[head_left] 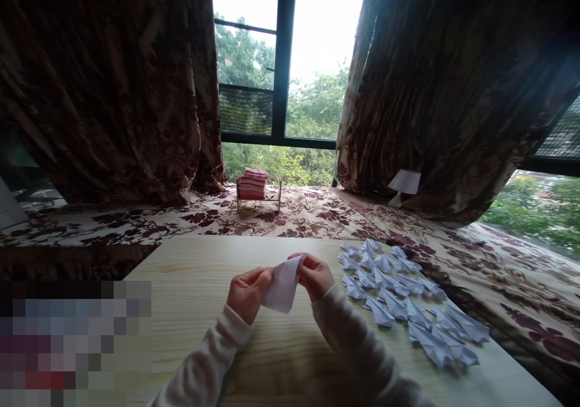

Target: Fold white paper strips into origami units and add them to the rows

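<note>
A white sheet of paper (281, 289) is held up above the wooden table between both hands, bent over near its top right. My left hand (247, 292) pinches its left edge between thumb and fingers. At the upper right corner, my right hand (316, 275) grips the sheet with closed fingers. To the right of that hand, several folded white paper planes (385, 283) lie in loose rows on the table.
The pale wooden table (190, 292) ends at a ledge covered in floral cloth (308, 211). On the ledge stand a small rack (272, 198) with folded pink striped cloths (252, 185) and a small lamp (405, 182). Patterned curtains (136, 93) frame the window. The lower left is pixelated.
</note>
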Tool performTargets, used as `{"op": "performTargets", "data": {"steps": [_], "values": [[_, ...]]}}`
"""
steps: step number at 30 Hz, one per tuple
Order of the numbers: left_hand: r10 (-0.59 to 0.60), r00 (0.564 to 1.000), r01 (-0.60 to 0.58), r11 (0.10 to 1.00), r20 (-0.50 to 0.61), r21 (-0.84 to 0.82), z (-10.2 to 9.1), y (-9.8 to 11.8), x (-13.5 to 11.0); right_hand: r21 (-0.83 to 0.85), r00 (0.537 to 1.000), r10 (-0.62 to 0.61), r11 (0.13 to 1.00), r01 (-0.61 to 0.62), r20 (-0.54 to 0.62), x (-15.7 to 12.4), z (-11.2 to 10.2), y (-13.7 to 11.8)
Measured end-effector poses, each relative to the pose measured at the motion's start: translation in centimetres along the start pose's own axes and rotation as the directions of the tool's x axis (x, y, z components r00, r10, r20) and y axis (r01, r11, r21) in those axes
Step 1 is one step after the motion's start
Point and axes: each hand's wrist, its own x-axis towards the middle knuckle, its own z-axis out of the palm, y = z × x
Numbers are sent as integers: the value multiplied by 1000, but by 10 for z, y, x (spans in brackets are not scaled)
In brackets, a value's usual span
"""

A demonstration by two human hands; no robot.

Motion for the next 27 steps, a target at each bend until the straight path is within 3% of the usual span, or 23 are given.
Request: {"op": "performTargets", "data": {"steps": [5, 11, 14, 17, 20, 27], "values": [[59, 998, -58, 996, -5, 67, 3, -1, 0, -48, 998, -46, 998, 44, -36, 8, -10, -5], [55, 987, -54, 998, -153, 11, 4, -5, 2, -85, 991, -56, 995, 46, -125, 11, -13, -9], [0, 981, -18, 996, -193, -91, 0, -9, 6, -227, 996, -31, 974, 10, -89, 5, -7, -9], [-58, 978, 17, 980, -201, -198, -3, -15, 10, -351, 993, -112, 932, 93, -33, -1, -1, -10], [-89, 981, 44, 967, -173, -249, -5, -18, 12, -342, 979, -202, 923, 178, -36, -5, 2, -11], [-139, 980, 92, 951, -142, -296, -1, -13, 10, -306, 969, -246, 923, 235, 3, 2, -1, 4]]}}
